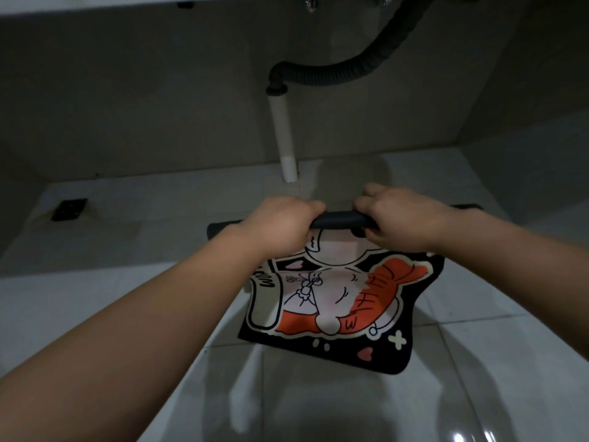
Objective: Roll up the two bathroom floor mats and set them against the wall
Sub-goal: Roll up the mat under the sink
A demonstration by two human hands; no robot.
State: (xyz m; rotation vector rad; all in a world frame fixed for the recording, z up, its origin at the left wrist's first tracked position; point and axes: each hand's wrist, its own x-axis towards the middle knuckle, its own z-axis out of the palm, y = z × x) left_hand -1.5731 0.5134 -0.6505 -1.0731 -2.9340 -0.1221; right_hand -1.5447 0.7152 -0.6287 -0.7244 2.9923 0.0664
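Note:
A black floor mat (338, 301) printed with an orange and white cartoon lies on the pale tiled floor in the middle of the view. Its far edge is curled over into a dark roll (342, 218). My left hand (280, 228) grips the roll's left part and my right hand (401, 221) grips its right part, fingers curled over the top. The roll's black ends stick out beyond both hands. Only one mat is in view.
A white drain pipe (283, 138) rises from the floor just beyond the mat and joins a black corrugated hose (350, 71) under the basin. The grey tiled wall (127, 106) runs behind. A dark floor drain (68, 209) sits at the left.

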